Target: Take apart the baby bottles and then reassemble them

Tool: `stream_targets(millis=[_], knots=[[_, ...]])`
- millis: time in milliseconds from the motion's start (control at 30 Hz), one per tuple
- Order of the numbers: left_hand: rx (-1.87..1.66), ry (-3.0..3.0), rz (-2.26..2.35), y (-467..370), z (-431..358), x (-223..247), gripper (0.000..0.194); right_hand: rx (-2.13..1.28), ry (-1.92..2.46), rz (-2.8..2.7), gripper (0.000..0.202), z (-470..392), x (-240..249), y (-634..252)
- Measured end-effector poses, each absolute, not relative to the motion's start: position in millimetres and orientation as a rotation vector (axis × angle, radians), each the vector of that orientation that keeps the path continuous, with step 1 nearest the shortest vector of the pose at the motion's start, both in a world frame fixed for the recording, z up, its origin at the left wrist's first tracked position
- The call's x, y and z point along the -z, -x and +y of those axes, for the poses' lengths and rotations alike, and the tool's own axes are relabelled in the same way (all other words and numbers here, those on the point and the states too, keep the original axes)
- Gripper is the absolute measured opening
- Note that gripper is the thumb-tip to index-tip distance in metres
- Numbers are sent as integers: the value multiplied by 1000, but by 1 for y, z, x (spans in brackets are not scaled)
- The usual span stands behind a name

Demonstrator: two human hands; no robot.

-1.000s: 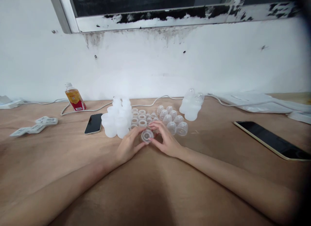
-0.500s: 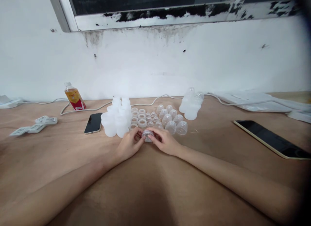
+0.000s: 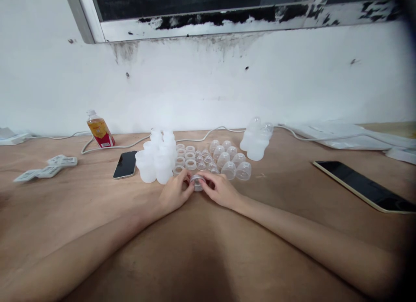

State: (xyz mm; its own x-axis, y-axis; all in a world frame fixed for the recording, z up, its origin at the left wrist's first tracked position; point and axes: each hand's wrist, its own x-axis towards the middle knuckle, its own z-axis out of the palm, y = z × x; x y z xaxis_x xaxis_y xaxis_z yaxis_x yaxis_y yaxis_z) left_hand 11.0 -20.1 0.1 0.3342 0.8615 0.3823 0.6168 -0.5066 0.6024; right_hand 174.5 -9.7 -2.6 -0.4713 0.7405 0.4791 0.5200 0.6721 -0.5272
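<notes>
Both hands meet over the wooden table, fingers closed around a clear baby bottle collar ring [image 3: 198, 185]. My left hand [image 3: 176, 190] pinches its left side, and my right hand [image 3: 220, 189] grips its right side. Fingers cover part of the ring, so I cannot tell whether a nipple sits in it. Just beyond the hands lie several loose collar rings [image 3: 190, 164], several clear nipples [image 3: 201, 166] and several clear domed caps [image 3: 243, 170]. Frosted white bottles [image 3: 148, 167] stand together left of the rings.
Capped bottles [image 3: 255, 148] stand at the back right. A phone [image 3: 125, 164] lies left of the white bottles, a larger one [image 3: 360, 183] at right. A drink bottle [image 3: 100, 129], label cards [image 3: 48, 171], a white cable [image 3: 224, 128] and a plastic bag [image 3: 338, 135] are also on the table.
The collar ring has shifted and tilted slightly between my fingers. Both hands stay in nearly the same place, and the other things have not moved.
</notes>
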Motion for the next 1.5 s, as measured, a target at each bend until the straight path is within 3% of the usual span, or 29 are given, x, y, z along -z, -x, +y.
stream_targets(millis=[433,667,1000,1500], knots=[[-990,-2152,1362,-13,-21,-1,15,-471,1021,-2144,23,-12,-3,-167],[-951,-2230,1390,-14,-17,1,10,-522,1068,-2149,17,-12,-2,-167],[-1124,-2006,1098,-10,-16,0,10,-496,982,-2157,28,-13,-5,-167],[-1045,-2121,1258,-15,-18,-1,8,-442,1012,-2184,34,-14,0,-165]])
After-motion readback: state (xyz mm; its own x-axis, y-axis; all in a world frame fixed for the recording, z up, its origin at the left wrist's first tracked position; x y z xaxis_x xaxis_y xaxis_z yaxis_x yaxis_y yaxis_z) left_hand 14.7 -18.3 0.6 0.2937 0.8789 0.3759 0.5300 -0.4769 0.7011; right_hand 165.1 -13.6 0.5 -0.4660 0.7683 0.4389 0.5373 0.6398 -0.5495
